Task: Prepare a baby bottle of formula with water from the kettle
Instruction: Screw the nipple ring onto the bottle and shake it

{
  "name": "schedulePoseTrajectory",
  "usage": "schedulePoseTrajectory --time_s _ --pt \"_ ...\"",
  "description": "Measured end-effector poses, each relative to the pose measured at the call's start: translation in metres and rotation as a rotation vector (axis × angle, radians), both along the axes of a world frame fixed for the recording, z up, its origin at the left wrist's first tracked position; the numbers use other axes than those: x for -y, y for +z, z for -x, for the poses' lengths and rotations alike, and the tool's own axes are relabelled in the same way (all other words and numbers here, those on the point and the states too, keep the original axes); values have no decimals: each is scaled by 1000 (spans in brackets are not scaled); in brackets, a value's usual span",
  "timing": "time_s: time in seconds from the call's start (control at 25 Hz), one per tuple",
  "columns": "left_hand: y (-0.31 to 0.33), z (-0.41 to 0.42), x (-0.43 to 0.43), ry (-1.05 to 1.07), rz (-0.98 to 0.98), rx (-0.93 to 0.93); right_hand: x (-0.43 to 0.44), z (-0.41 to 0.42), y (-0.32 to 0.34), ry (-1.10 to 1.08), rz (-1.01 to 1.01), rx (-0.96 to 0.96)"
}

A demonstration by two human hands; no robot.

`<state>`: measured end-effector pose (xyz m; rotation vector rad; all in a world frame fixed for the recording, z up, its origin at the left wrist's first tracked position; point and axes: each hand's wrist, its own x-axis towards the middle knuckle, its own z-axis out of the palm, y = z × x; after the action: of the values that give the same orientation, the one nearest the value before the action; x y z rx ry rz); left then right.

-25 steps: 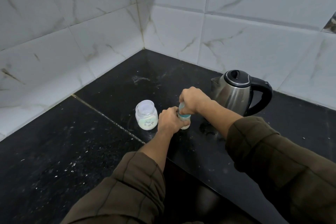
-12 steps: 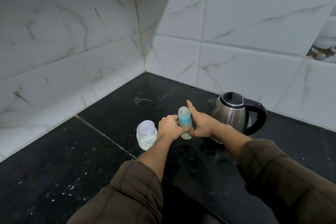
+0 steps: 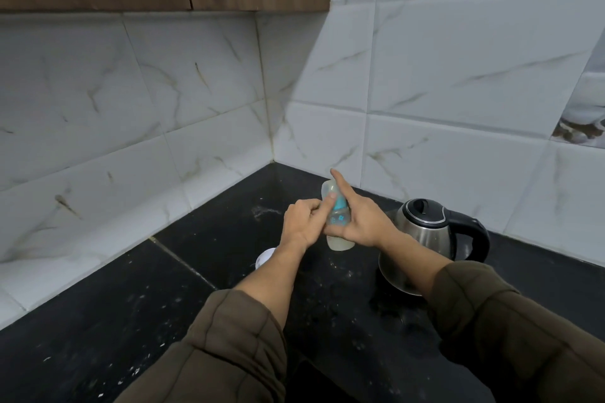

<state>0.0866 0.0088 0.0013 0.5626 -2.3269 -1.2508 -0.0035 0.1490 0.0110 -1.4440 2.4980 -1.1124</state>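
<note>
Mixing looked to be the step in hand: the capped baby bottle (image 3: 340,241), milky at the bottom, was held up off the black countertop (image 3: 209,239), just left of the kettle (image 3: 422,232). The left hand (image 3: 301,222) gripped its side, thumb laid up the cap. The right hand (image 3: 363,222) clasped it, forefinger straight. Next, probably, a firm shake that needs a tight cap.

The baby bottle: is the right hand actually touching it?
Touching. The head view shows the right hand holding the baby bottle, thumb across its front and index finger lying straight along its cap.
</note>
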Motion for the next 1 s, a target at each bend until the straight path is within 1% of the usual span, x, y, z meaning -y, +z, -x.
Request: schedulePoseTrajectory --time_s 0.08,0.16,0.28,0.32,0.36,0.4,0.44,0.52,0.56,0.6,0.72,0.76,0.8,0.84,0.96,1.0 --pt "4 1 5 53 -37 -6 5 4 8 -37 111 82" --pt "7 0 10 127 -54 0 8 10 22 -142 314 240" --pt "6 0 19 200 39 92 15 11 58 -283 744 597" --pt "4 1 21 202 83 135 18 10 72 -275 839 727" --pt "4 2 22 190 127 179 21 6 83 -229 867 832" --pt "3 5 23 167 171 222 23 2 92 -156 824 895" --pt "4 8 22 141 216 261 24 -2 98 -64 730 923" --pt "7 13 18 92 292 323 23 -8 105 102 506 887" --pt "8 14 16 76 323 343 22 -8 106 146 465 866" --pt "9 15 15 65 353 353 22 -7 108 151 499 876" --pt "10 17 16 66 396 337 25 4 111 12 843 1006" --pt "12 18 16 76 402 331 26 9 111 -20 925 1045" --pt "15 19 17 87 411 326 26 11 110 -22 934 1059" --pt "18 20 16 98 423 323 25 10 109 4 876 1057" --pt "27 24 13 130 437 318 14 -2 109 154 544 943" --pt "31 24 11 141 436 317 12 -4 109 186 501 913"
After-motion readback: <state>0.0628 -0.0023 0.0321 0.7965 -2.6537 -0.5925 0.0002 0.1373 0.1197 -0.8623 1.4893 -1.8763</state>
